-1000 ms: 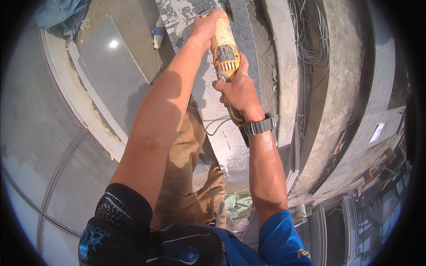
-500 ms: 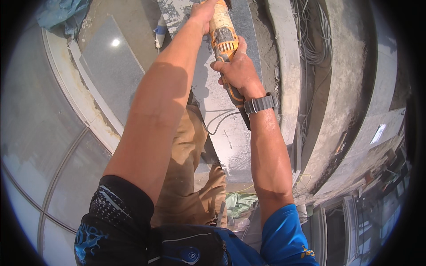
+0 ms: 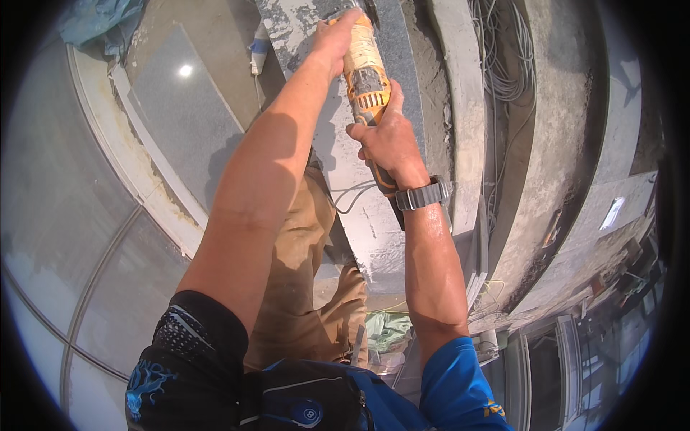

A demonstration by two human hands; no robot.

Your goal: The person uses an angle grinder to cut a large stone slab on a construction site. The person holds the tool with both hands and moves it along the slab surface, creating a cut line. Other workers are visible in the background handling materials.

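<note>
A yellow and black angle grinder (image 3: 369, 77), its front body wrapped in pale tape, is held over a grey stone slab (image 3: 384, 248) with whitish residue on its face. My left hand (image 3: 336, 44) is closed around the front end of the grinder, near its head. The rear of the body is gripped by my right hand (image 3: 392, 140), with a dark watch on that wrist. A black cord (image 3: 351, 205) loops beside the grinder's tail over the slab. At the top edge the grinder's disc is mostly hidden, so contact with the slab cannot be made out.
Another grey slab (image 3: 183, 100) lies to the left, near a white and blue tube-like item (image 3: 259, 52). Coiled grey cable (image 3: 512, 68) rests between concrete ledges (image 3: 460, 93) on the right. Blue plastic sheeting (image 3: 100, 23) is at the far left; green plastic (image 3: 388, 330) lies near me.
The grinder and both hands have shifted toward me and slightly right. More of the grinder's front end and my left hand now shows. Both hands keep their grip.
</note>
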